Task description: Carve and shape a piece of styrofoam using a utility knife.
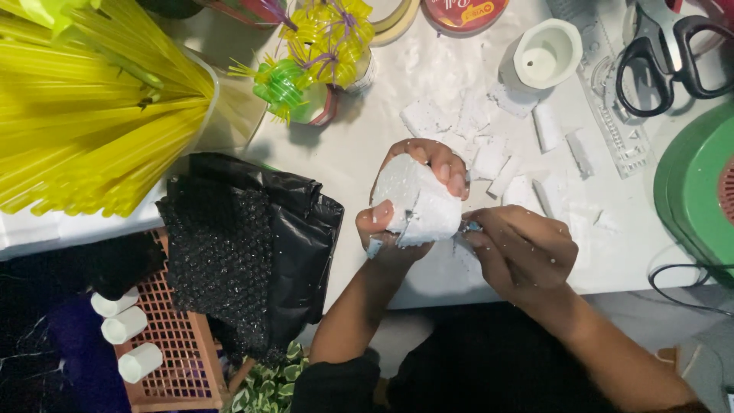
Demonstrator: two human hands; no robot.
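My left hand (pixel 397 210) grips a white foam block (pixel 419 205) over the front edge of the white table (pixel 359 145), thumb on its near face and fingers curled over the top. My right hand (pixel 520 248) presses against the block's right side, closed on a small blade-like tool (pixel 468 227) that is mostly hidden in the fist. White foam offcuts (pixel 497 145) and crumbs lie scattered on the table just behind my hands.
Yellow straws (pixel 84 115) fill a container at left. Straw flowers in a cup (pixel 317 61), a white cup (pixel 544 55), scissors (pixel 665 57), a clear ruler (pixel 612 115) and a green disc (pixel 699 183) ring the table. A black bag (pixel 252 245) and an orange crate (pixel 176 344) with white tubes sit lower left.
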